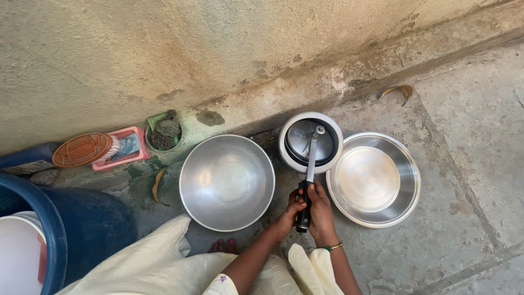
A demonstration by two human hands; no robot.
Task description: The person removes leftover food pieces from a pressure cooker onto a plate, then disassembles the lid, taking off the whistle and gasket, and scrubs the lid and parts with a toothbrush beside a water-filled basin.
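Both hands [308,210] grip pressure cooker [310,143] handle; steel bowl [227,182] empty.

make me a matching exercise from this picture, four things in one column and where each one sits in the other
Things:
1. bowl
2. basin
3. brush
4. lid

Places:
a. far left, on the pink tray by the wall
b. between the two big steel vessels, its handle gripped by the left hand and right hand
c. rightmost, on the stone floor
d. left of the hands, in front of the person's knees

Pairs: 1-d, 2-c, 3-a, 4-b
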